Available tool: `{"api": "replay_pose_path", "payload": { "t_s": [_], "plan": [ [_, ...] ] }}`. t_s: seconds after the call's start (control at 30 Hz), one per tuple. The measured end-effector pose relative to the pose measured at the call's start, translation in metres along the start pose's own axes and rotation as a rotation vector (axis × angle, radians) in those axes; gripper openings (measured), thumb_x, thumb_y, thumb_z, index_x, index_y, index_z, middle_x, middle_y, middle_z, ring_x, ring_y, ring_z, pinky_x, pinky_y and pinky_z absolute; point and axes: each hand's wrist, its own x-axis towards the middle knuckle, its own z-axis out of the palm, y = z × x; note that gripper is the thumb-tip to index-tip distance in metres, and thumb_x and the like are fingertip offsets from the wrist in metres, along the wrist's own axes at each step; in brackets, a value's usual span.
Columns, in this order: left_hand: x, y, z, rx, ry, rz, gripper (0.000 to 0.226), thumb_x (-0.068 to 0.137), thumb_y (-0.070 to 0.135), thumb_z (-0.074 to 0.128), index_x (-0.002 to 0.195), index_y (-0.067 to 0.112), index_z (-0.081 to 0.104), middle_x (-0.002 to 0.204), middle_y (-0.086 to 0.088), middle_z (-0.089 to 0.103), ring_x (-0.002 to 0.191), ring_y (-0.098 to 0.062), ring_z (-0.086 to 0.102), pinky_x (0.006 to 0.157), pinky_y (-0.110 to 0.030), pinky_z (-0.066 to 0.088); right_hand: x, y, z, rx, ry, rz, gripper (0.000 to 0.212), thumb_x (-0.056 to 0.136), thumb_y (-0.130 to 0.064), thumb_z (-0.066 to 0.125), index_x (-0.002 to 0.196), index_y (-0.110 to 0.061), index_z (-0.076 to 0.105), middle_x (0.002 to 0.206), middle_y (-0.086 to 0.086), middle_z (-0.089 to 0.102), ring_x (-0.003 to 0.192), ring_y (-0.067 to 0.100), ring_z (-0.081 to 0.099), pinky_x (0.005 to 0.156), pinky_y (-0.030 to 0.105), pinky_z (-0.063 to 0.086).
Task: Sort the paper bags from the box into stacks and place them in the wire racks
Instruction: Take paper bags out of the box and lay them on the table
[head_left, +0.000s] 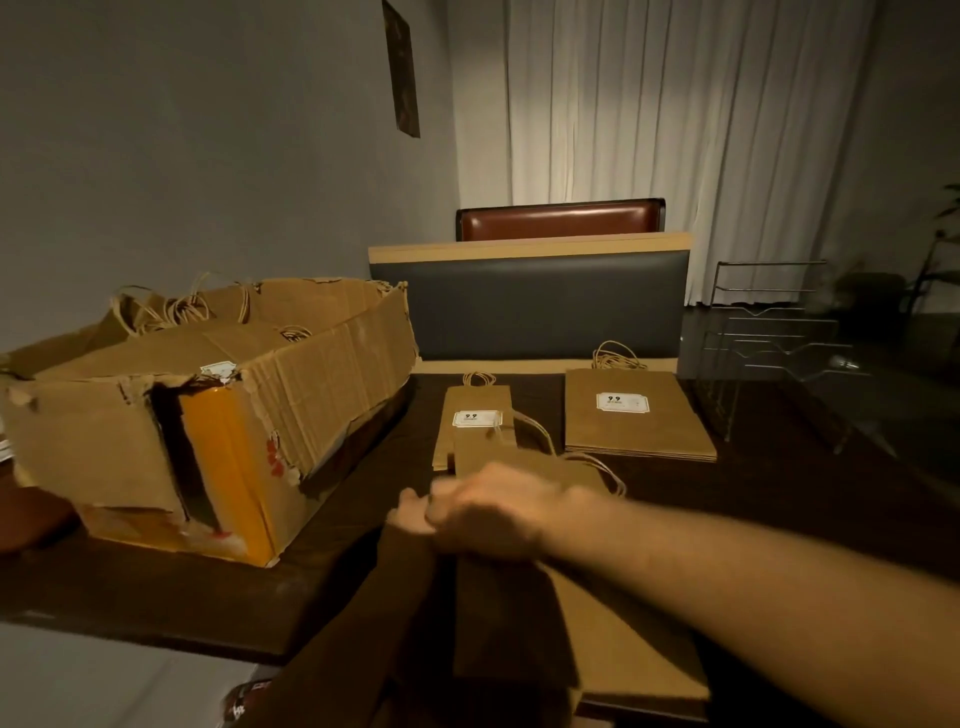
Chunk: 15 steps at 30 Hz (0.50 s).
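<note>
Hands: right hand grips paper bags; left hand's state unclear.
Done: two stacks beyond hands.
Left: cardboard box part-full; wire racks unfilled.

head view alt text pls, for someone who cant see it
A right hand reaches across brown paper bags on a dark table. A torn cardboard box sits left, two bag stacks behind, a wire rack far right.

Bare table lies open right of the box; beyond it, two bag stacks block.
</note>
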Motion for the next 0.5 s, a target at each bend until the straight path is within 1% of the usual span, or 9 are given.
{"api": "replay_pose_path", "payload": {
  "t_s": [0.03, 0.07, 0.13, 0.2, 0.27, 0.33, 0.37, 0.43, 0.5],
  "plan": [
    [-0.003, -0.001, -0.007, 0.01, -0.012, -0.007, 0.032, 0.099, 0.028, 0.04, 0.124, 0.013, 0.054, 0.131, -0.009, 0.051, 0.126, -0.029, 0.048, 0.103, -0.035, 0.042, -0.002, -0.009, 0.021, 0.128, -0.038, 0.015, 0.023, 0.104, -0.034, 0.041, 0.112, -0.024, 0.06, 0.11, -0.005, 0.057, 0.1, 0.009, 0.054, 0.094, 0.031, 0.043],
    [-0.01, -0.001, -0.017, 0.002, 0.014, -0.016, 0.031, 0.098, 0.029, 0.045, 0.122, 0.012, 0.056, 0.128, -0.01, 0.053, 0.123, -0.028, 0.052, 0.098, -0.034, 0.043, -0.008, -0.015, 0.038, 0.257, 0.022, 0.034, 0.016, 0.103, -0.033, 0.045, 0.107, -0.027, 0.059, 0.106, -0.009, 0.056, 0.097, 0.005, 0.053, 0.097, 0.033, 0.043],
    [-0.019, -0.008, -0.033, -0.02, -0.004, -0.098, 0.033, 0.091, 0.031, 0.062, 0.118, 0.013, 0.06, 0.122, -0.009, 0.058, 0.114, -0.024, 0.056, 0.092, -0.033, 0.046, -0.021, -0.007, 0.059, 0.422, 0.148, 0.098, 0.023, 0.098, -0.028, 0.053, 0.12, -0.022, 0.059, 0.126, -0.003, 0.053, 0.114, 0.007, 0.051, 0.11, 0.037, 0.038],
    [-0.026, -0.015, -0.044, -0.132, -0.018, -0.123, 0.031, 0.088, 0.031, 0.066, 0.114, 0.013, 0.063, 0.117, -0.007, 0.062, 0.11, -0.022, 0.058, 0.092, -0.034, 0.047, -0.044, 0.008, 0.058, 0.337, 0.189, 0.271, 0.057, 0.095, -0.032, 0.059, 0.148, -0.029, 0.037, 0.157, 0.003, 0.025, 0.142, 0.017, 0.029, 0.12, 0.03, 0.024],
    [-0.031, -0.019, -0.05, -0.314, -0.094, -0.158, 0.025, 0.089, 0.032, 0.066, 0.104, 0.013, 0.066, 0.104, -0.007, 0.067, 0.098, -0.022, 0.061, 0.092, -0.037, 0.05, -0.07, 0.021, 0.066, 0.242, 0.125, 0.517, 0.075, 0.094, -0.053, 0.054, 0.155, -0.036, 0.013, 0.164, 0.004, 0.004, 0.151, 0.026, 0.009, 0.122, 0.04, 0.015],
    [-0.04, -0.015, -0.054, -0.544, -0.2, -0.198, 0.02, 0.088, 0.028, 0.068, 0.099, 0.012, 0.065, 0.091, -0.008, 0.067, 0.077, -0.018, 0.062, 0.08, -0.037, 0.054, -0.084, 0.027, 0.082, 0.177, -0.013, 0.663, 0.079, 0.093, -0.067, 0.04, 0.156, -0.036, 0.005, 0.165, 0.008, -0.004, 0.152, 0.03, -0.005, 0.122, 0.049, 0.002],
    [-0.042, -0.014, -0.054, -0.627, -0.255, -0.22, 0.02, 0.087, 0.025, 0.069, 0.1, 0.011, 0.064, 0.089, -0.009, 0.066, 0.068, -0.016, 0.06, 0.068, -0.032, 0.054, -0.084, 0.024, 0.089, 0.151, -0.018, 0.695, 0.078, 0.093, -0.068, 0.036, 0.157, -0.034, 0.007, 0.165, 0.009, -0.003, 0.152, 0.03, -0.007, 0.121, 0.051, -0.001],
    [-0.046, -0.011, -0.052, -0.709, -0.349, -0.222, 0.025, 0.085, 0.023, 0.071, 0.105, 0.009, 0.063, 0.083, -0.009, 0.065, 0.056, -0.014, 0.057, 0.051, -0.025, 0.047, -0.074, 0.023, 0.101, 0.113, 0.12, 0.708, 0.071, 0.094, -0.066, 0.035, 0.155, -0.033, 0.019, 0.165, 0.008, 0.009, 0.152, 0.026, 0.002, 0.12, 0.052, 0.002],
    [-0.052, -0.009, -0.047, -0.64, -0.397, -0.165, 0.032, 0.08, 0.029, 0.076, 0.104, 0.009, 0.07, 0.077, -0.005, 0.07, 0.059, -0.015, 0.063, 0.056, -0.027, 0.049, -0.062, 0.015, 0.104, 0.095, 0.237, 0.66, 0.062, 0.096, -0.061, 0.037, 0.15, -0.033, 0.032, 0.161, 0.004, 0.022, 0.15, 0.022, 0.013, 0.119, 0.054, 0.006]
  ]
}}
